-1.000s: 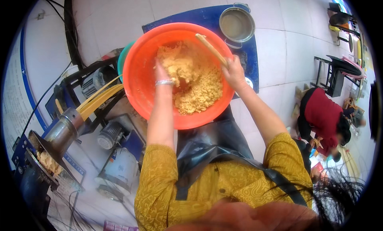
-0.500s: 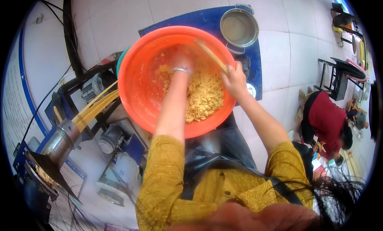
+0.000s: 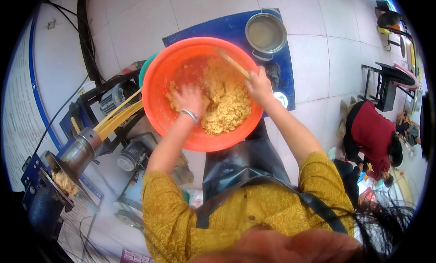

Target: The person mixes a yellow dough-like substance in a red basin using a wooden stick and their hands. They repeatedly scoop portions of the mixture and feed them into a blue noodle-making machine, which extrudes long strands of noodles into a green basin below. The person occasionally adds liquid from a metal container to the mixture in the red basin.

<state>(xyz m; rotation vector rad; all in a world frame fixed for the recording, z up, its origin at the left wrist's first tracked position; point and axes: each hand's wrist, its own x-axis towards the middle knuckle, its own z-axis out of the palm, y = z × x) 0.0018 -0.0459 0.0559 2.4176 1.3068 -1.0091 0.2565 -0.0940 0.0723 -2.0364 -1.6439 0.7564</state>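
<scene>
A large orange basin holds crumbly yellow dough. My left hand, with a silvery bracelet at the wrist, lies inside it with fingers spread on the dough at the left. At the basin's right rim, my right hand is closed around the near end of a flat wooden stick. The stick slants up and left over the dough, and its far end is slightly blurred. The dough is loose lumps on the right and smoother toward the far side.
A metal pot stands on the blue table beyond the basin. To the left is a machine with a metal barrel, long yellow strips coming from it. An electric motor sits below. A person in red bends at the right.
My left hand has moved left and nearer from the middle of the basin, its fingers now spread in view. My right hand still holds the stick, a little further left.
</scene>
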